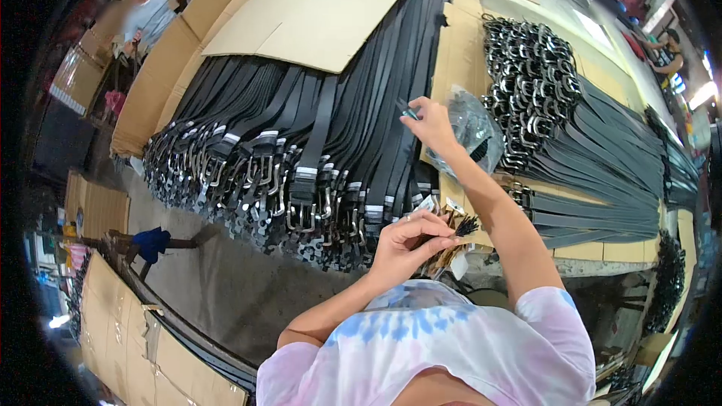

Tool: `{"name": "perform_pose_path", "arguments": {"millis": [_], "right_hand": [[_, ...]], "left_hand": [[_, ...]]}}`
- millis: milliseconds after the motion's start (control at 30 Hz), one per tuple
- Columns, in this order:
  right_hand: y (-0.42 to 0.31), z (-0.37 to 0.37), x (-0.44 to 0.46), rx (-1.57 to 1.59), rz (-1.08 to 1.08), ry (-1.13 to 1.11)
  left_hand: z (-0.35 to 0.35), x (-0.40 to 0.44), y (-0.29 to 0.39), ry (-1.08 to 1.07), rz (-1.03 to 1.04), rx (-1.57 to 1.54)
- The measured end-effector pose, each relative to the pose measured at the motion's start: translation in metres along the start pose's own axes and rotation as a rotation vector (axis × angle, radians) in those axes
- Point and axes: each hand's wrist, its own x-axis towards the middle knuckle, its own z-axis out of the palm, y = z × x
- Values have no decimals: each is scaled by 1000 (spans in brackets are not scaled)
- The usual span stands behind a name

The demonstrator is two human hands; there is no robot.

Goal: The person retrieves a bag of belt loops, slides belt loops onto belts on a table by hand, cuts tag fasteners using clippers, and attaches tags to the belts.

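My left hand point(412, 246) is closed around a bundle of thin black strings point(468, 225), with small tags beside it. Farther forward, my right hand point(432, 126) is pinched on a small tool with a teal part point(409, 113), its dark tip pointing left over the belts. Rows of black belts point(376, 98) with metal buckles lie in front of me, white labels near the buckles. Just right of my right hand is a clear plastic bag point(472, 129) with something dark inside.
Cardboard point(308, 15) covers part of the belts. More belts point(613, 135) with piled buckles point(530, 83) lie on the right. A blue stool point(150, 244) stands on the floor at left. One person point(154, 15) is at the upper left, another point(667, 53) at the upper right.
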Motion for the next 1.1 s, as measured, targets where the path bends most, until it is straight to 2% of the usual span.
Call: {"name": "perform_pose_path", "arguments": {"millis": [67, 133, 200, 267, 333, 367, 400, 433, 467, 500, 533, 567, 633, 700, 800, 967, 1100], "right_hand": [[12, 31, 6, -41, -25, 24], [17, 49, 9, -112, 29, -75], [21, 62, 9, -222, 2, -12], [22, 65, 5, -277, -14, 4], [34, 64, 3, -250, -133, 7], [46, 65, 0, -212, -240, 80], [22, 50, -5, -260, -176, 0], [17, 41, -6, -211, -253, -31], [7, 27, -11, -136, -236, -121], [8, 10, -13, -56, -200, -286], [-9, -12, -26, 110, -93, -420], [-41, -46, -41, 60, 53, -669], [-62, -58, -48, -2, 2, -941], [-74, -53, -62, -44, -37, -1105], [-79, -29, -72, -77, -35, -1188], [-68, -14, -77, -123, 14, -1230], [-55, -17, -75, -124, 58, -1238]], "left_hand": [[-8, -5, 10, -11, 71, 55], [-13, -11, 18, 39, 88, 64], [-15, -20, 31, 192, -140, -143], [-26, -25, 28, 194, -59, -101], [-35, -28, 31, 148, 22, 93], [-36, -29, 34, 152, 56, 77], [-38, -31, 35, 159, 99, 58], [-40, -32, 40, 133, 109, -9], [-43, -34, 39, 121, 113, -3], [-45, -36, 36, 132, 141, -133], [-50, -38, 39, 125, 166, -109], [-50, -40, 48, 117, 192, -188], [-55, -46, 57, 138, 215, -290], [-55, -53, 68, 147, 278, -369], [-57, -70, 79, 237, 357, -312], [-59, -83, 74, 306, 333, -374], [-59, -64, 60, 249, 298, -416]]}}
